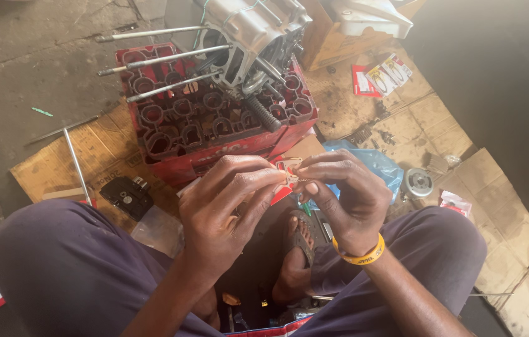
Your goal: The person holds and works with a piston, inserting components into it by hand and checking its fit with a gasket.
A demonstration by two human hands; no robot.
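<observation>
Crate (214, 134) at 12 o'clock: red plastic, grid of round cells, grimy. Engine case (249, 34) on it: dull silver-grey, w/ pale metal rods (161, 59) sticking out to 10 o'clock. Cardboard (427, 125): tan-brown, oil-stained. Plastic bag (377, 163) at 2 o'clock: light blue. Wristband (364, 254) on right wrist: yellow w/ dark print. Trousers (65, 268): dark purple-navy. Small packet (288, 168) betw. fingertips: red & white. Black block (127, 196) at 9 o'clock.

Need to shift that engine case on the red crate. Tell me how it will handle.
The engine case is bulky cast metal, so probably heavy. It sits tilted on the red crate, so a push may tip it. Its long studs stick out, likely awkward handholds.
</observation>
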